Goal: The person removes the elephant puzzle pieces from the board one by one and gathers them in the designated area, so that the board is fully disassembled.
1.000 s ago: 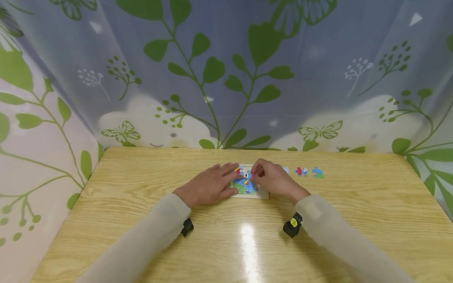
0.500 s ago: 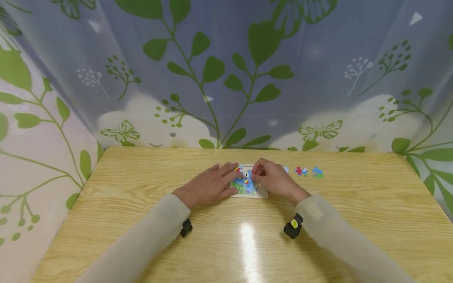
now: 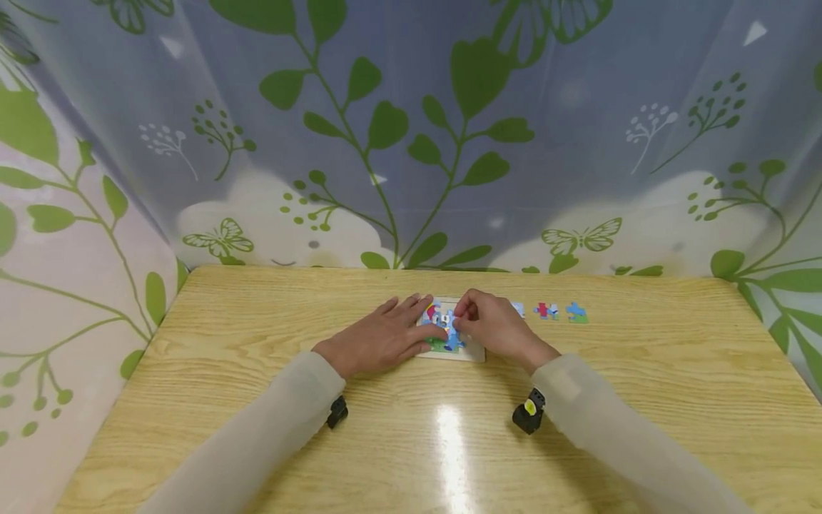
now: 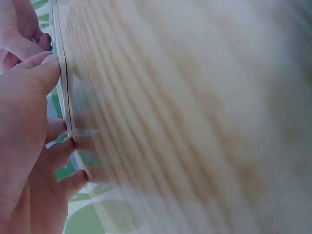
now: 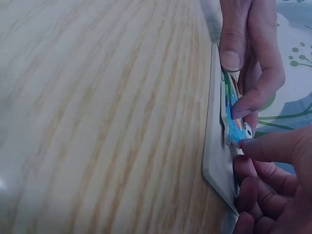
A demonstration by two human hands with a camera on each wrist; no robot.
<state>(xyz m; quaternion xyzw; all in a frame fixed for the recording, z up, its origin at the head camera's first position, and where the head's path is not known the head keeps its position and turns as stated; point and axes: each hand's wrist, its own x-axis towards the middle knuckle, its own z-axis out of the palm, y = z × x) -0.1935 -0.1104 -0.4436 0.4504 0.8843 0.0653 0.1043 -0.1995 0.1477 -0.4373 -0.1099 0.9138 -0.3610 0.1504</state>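
Note:
A jigsaw puzzle tray (image 3: 474, 353) with a pale frame lies on the table between both hands, partly filled with blue and green pieces. My left hand (image 3: 382, 337) rests across its left side, fingers spread. One left finger reaches onto the printed pieces (image 5: 232, 124) in the right wrist view. At the pieces' right edge, my right hand (image 3: 497, 328) pinches a blue puzzle piece (image 3: 452, 338) between thumb and index finger. Its other fingers are curled over the bare part of the tray. In the left wrist view the left hand (image 4: 24, 122) hides most of the tray.
Right of the tray lie loose pieces: a red and white one (image 3: 546, 311) and a blue and green one (image 3: 576, 313). A pale blue piece (image 3: 518, 308) shows partly behind the right hand. A patterned curtain (image 3: 411, 143) hangs at the wooden table's (image 3: 289, 293) back edge.
A left finger has reached further right over the printed pieces. The right hand has shifted slightly left, and the blue pieces now sit closer together. The loose pieces have stayed put.

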